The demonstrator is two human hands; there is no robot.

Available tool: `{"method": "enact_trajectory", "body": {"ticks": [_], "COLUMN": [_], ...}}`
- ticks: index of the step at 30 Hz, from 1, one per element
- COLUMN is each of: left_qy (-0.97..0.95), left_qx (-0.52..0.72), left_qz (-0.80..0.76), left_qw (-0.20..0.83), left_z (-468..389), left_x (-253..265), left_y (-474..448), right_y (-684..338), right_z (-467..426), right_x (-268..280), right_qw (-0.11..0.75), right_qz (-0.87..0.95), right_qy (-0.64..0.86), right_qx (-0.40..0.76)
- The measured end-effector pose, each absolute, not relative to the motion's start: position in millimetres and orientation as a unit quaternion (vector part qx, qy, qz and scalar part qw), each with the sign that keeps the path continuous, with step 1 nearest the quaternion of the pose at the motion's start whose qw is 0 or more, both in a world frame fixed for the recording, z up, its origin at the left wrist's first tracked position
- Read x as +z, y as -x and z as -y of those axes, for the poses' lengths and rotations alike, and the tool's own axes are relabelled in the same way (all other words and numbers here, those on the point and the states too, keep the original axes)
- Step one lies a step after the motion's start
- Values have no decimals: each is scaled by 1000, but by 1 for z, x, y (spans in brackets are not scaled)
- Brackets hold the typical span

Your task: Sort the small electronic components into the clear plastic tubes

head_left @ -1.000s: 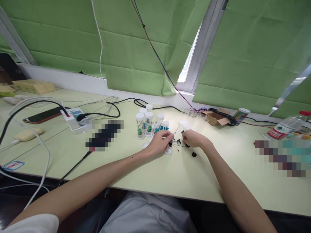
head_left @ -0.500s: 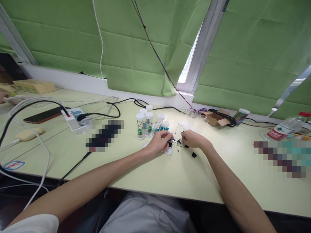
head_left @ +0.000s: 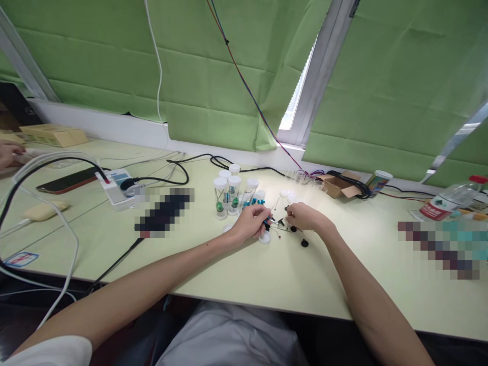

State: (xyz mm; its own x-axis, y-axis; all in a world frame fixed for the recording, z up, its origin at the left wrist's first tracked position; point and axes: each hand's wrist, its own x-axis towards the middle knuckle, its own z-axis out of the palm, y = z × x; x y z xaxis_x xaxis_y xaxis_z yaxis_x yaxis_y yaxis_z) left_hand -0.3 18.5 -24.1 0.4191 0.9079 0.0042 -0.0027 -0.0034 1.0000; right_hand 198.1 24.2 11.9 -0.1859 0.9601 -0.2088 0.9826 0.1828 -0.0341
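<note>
My left hand (head_left: 250, 222) is closed in a pinch on a small blue and silver part (head_left: 271, 220), just above the table. A white cap (head_left: 264, 238) lies under its fingertips. To the right, my right hand (head_left: 304, 216) has its fingers bent together low over the table; what they hold, if anything, is too small to make out. Small black pieces and thin wires lie between the hands, and a black round piece (head_left: 304, 243) sits below the right one. Clear tubes with white lids (head_left: 220, 199), some with green balls inside, stand behind my left hand near several blue pieces (head_left: 260, 202).
A power strip (head_left: 116, 189), a dark phone (head_left: 68, 180) and cables occupy the left side. At the back right are an open cardboard box (head_left: 337, 186), a can (head_left: 378, 183) and a plastic bottle (head_left: 450, 199). Another person's hand (head_left: 9, 153) shows at the far left.
My right hand has shifted very slightly, while my left hand keeps its pinch in the same place. The other person's hand at the far left has moved further into view.
</note>
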Motion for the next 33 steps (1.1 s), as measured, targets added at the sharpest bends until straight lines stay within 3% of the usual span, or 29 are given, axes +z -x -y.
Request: {"method": "enact_trajectory", "body": {"ticks": [16,33], "left_qy": [-598,-585], "left_qx": [380,379], "left_qz": [-381,-380], "left_qw": [594,608], "left_z": [-19,-21], "left_x": [-24,-25], "left_y": [0,2], "right_y": [-184,-183], "right_z": [-21,-19], "right_x": [9,11], "right_qw": [138,142], "right_qz": [-730,-724], "right_qy": [-667,-673], "right_qx": [-60,-50]}}
